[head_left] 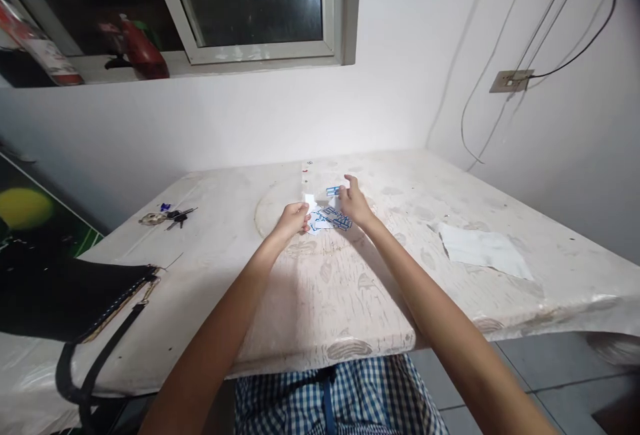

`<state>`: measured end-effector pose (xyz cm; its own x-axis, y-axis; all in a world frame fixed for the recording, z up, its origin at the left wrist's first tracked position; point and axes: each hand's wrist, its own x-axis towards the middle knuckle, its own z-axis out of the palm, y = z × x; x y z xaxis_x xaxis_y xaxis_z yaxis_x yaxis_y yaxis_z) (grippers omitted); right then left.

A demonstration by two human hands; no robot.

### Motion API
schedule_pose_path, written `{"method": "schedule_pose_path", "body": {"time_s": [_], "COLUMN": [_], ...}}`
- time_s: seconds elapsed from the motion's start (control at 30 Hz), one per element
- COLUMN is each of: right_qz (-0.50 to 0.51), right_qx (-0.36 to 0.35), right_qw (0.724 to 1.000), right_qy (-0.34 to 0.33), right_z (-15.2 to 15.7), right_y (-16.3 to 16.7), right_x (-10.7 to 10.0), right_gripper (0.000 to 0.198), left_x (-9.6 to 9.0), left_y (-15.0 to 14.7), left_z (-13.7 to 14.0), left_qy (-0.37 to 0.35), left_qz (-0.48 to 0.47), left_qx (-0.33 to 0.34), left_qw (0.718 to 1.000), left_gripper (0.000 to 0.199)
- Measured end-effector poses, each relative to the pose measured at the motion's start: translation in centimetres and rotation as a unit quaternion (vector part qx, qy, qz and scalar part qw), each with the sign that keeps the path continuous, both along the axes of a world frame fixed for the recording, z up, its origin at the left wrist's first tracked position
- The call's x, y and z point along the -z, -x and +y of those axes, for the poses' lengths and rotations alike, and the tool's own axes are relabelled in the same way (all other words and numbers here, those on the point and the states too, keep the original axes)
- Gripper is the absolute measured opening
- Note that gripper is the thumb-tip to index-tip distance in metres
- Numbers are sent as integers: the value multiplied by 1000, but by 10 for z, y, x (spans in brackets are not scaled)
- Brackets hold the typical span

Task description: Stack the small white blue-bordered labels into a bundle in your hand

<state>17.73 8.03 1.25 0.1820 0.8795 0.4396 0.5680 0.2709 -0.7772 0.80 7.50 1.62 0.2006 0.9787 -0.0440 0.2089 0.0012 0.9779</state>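
Paper cut-outs with blue outlines (pixel 330 219) lie in a loose, overlapping pile near the middle of the table. At the pile's left edge my left hand (pixel 294 220) is closed, pinching a small white piece of paper (pixel 310 201) between thumb and fingers. My right hand (pixel 356 203) hovers over the right side of the pile, its index finger raised. A blue-marked paper piece (pixel 333 191) is at its fingertips and appears to be pinched there. The undersides of the right fingers are hidden.
A patterned plastic cover (pixel 330 288) lies over the table. To the left are keys (pixel 177 216) and a black bag (pixel 75 295) with a strap. A white cloth or paper (pixel 483 249) rests at right. Bottles (pixel 143 48) stand on the windowsill; a wall socket (pixel 511 81) has cables.
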Motion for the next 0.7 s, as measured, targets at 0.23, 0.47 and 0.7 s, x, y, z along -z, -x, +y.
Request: {"method": "schedule_pose_path", "body": {"time_s": [0.23, 0.47, 0.7], "right_qz": [2, 59, 99], "right_qx": [-58, -142, -143], "right_qw": [998, 988, 984], "right_qy": [-13, 31, 50], "right_z": [-12, -4, -3], "right_y": [15, 30, 27], "right_x": [-5, -11, -12], "right_gripper": [43, 19, 20], "left_x": [-4, -6, -5], "left_y": [0, -10, -12], "left_z": [1, -3, -7], "left_qy": [-5, -47, -79], "left_qz": [-48, -44, -26], "left_qx": [58, 37, 18], "left_qw": [997, 997, 996], "left_gripper": [26, 23, 24]}}
